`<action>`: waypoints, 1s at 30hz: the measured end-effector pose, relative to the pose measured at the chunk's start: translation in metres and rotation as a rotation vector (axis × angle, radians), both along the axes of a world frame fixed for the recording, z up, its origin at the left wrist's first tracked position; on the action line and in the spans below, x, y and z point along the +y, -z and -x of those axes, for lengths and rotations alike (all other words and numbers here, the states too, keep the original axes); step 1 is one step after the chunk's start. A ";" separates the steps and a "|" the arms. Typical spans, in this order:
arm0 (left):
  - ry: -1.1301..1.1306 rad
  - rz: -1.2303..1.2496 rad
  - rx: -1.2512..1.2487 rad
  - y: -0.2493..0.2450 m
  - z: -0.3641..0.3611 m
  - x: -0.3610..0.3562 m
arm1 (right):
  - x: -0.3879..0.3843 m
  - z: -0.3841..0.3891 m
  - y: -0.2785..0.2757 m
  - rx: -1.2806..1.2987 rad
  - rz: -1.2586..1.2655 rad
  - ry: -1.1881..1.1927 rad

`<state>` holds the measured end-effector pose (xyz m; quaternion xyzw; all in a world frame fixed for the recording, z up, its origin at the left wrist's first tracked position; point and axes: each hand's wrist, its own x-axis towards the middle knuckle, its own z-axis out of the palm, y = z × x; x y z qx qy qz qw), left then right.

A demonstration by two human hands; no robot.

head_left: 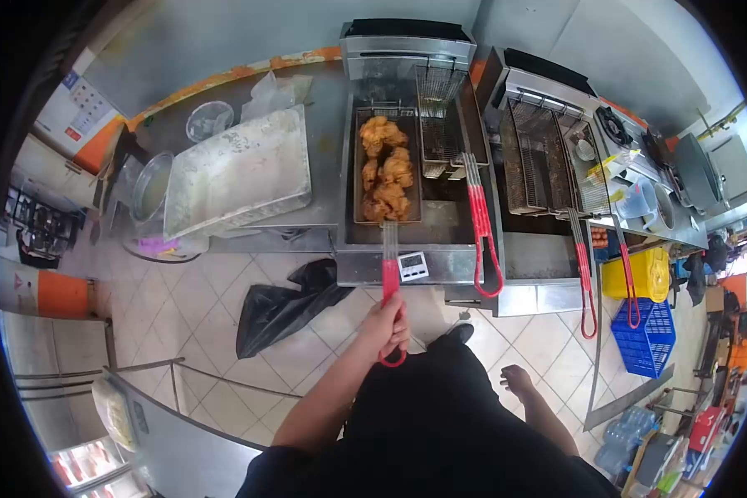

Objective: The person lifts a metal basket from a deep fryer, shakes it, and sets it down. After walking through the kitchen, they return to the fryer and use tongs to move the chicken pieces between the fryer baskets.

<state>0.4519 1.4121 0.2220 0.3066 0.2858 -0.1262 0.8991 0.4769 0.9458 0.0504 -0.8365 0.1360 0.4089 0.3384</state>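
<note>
My left hand is wrapped round the red handle of a fryer basket. Several golden-brown fried pieces lie in that basket, at the left side of the near fryer. A small white timer sits on the fryer's front ledge, just right of the handle. My right hand hangs over the tiled floor with its fingers apart and nothing in them. A second basket with a red handle is in the same fryer.
Further right, another fryer holds two baskets. On the left counter are a floury tray and bowls. A black bag lies on the floor. A yellow container and blue crate stand at the right.
</note>
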 end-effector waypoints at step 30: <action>-0.030 -0.017 -0.013 -0.025 -0.007 0.016 | 0.010 -0.017 0.020 -0.004 0.071 -0.344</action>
